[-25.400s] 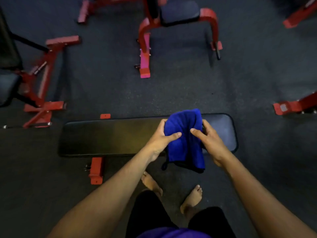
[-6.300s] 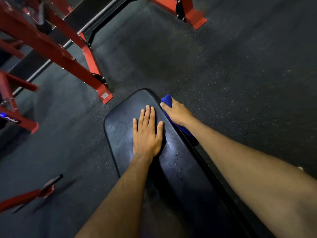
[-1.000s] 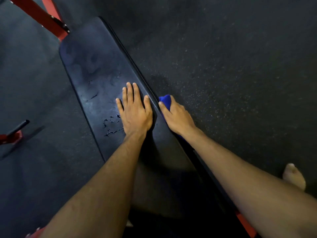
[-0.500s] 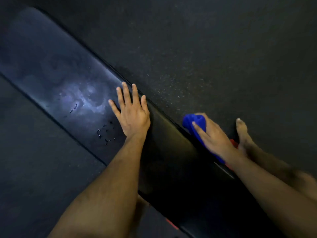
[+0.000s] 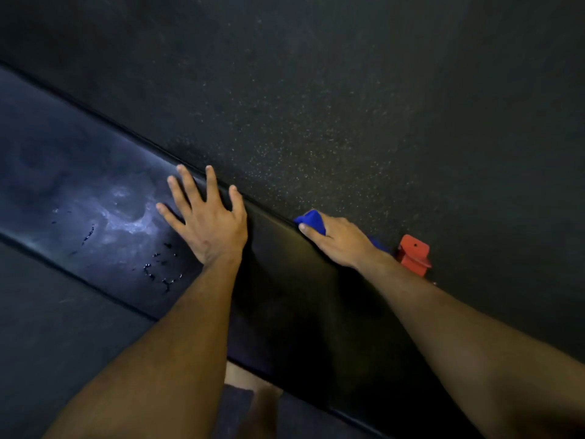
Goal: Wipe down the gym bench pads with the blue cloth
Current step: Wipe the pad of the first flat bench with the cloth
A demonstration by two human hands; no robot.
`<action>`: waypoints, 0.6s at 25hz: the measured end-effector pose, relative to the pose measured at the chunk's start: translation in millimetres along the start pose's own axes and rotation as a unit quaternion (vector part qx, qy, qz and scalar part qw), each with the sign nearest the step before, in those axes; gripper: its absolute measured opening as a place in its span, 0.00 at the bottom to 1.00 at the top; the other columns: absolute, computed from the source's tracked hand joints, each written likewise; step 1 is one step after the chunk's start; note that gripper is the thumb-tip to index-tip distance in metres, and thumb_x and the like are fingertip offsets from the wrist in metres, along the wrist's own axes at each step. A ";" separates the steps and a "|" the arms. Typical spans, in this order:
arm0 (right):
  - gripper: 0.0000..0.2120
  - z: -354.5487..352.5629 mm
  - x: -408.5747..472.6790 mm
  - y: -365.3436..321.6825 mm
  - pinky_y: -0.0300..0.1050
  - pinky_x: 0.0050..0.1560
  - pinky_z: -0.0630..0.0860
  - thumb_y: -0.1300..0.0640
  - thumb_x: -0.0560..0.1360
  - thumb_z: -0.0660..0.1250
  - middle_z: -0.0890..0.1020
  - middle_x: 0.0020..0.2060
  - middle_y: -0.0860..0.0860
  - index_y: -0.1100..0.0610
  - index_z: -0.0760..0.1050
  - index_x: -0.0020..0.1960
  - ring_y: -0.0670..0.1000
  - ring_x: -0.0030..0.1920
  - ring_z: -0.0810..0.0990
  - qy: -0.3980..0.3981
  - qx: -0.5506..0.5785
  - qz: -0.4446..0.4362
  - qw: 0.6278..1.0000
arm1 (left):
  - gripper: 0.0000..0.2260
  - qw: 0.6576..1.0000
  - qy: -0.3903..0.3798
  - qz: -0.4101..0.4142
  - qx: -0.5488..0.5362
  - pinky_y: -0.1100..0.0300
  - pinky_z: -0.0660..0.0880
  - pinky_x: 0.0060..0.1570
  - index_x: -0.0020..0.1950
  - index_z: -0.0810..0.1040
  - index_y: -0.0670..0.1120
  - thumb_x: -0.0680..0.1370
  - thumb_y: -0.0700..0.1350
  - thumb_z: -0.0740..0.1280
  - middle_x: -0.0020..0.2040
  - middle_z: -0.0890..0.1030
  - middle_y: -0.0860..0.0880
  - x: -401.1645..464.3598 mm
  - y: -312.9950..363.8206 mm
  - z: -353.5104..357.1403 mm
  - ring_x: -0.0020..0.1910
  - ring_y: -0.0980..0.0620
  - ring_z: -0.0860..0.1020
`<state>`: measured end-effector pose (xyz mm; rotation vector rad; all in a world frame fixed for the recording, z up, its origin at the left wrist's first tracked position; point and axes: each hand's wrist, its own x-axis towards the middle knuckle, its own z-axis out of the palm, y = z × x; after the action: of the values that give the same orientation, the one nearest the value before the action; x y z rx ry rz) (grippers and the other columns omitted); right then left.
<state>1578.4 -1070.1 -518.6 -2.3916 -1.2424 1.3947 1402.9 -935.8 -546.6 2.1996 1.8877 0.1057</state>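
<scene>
Wiping along the far side edge of the bench pad (image 5: pixel 95 198) is the step in hand, judging by where the blue cloth (image 5: pixel 311 220) sits: bunched under the right hand (image 5: pixel 335 240), pressed against the pad's outer rim where it meets the dark speckled floor (image 5: pixel 348 106). That hand's fingers curl over the cloth and grip it; only a small blue fold shows past the knuckles. The left hand (image 5: pixel 207 223) lies flat on the pad's top with all fingers straight and spread, holding nothing, simply bracing.

To do this well, I would keep the left palm planted so the body stays steady, and draw the cloth in 1 long stroke along the rim rather than short dabs, keeping the fabric wrapped over the corner so both top seam and side wall get contact. Several droplets (image 5: pixel 158 270) and a pale smear sit on the top surface just left of the bracing wrist; those likely need a pass too. A red frame foot (image 5: pixel 414 253) stands just beside the right wrist, so the stroke should stop short of it.
</scene>
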 end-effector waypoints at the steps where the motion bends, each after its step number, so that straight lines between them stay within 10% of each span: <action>1: 0.27 -2.8 -4.1 9.2 0.54 0.65 0.70 0.34 0.80 0.52 0.80 0.62 0.53 0.50 0.71 0.69 0.56 0.63 0.77 -0.006 0.008 -0.002 1.000 | 0.27 1.000 0.005 -0.006 0.000 0.35 0.42 0.78 0.81 0.63 0.56 0.83 0.62 0.51 0.84 0.52 0.46 0.7 0.4 -0.7 0.83 0.44 0.48; 8: 0.38 -10.8 -97.3 160.8 0.55 0.62 0.72 0.22 0.72 0.43 0.82 0.58 0.51 0.46 0.75 0.62 0.57 0.60 0.79 -0.010 0.017 0.046 0.999 | 0.25 0.999 0.029 -0.019 0.028 0.35 0.43 0.78 0.81 0.64 0.56 0.84 0.60 0.52 0.84 0.53 0.47 -6.3 12.7 4.3 0.83 0.46 0.49; 15: 0.26 7.2 -26.6 32.8 0.56 0.55 0.73 0.37 0.82 0.47 0.81 0.59 0.56 0.53 0.68 0.68 0.61 0.59 0.79 0.120 -0.072 -0.028 0.990 | 0.25 0.999 0.026 -0.019 0.031 0.36 0.42 0.78 0.81 0.63 0.57 0.84 0.60 0.52 0.84 0.52 0.48 -5.5 11.0 7.8 0.83 0.47 0.47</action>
<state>1585.9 -1112.3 -519.8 -2.5048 -1.3736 0.9979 1414.2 -943.8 -551.1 2.2204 1.9860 0.1010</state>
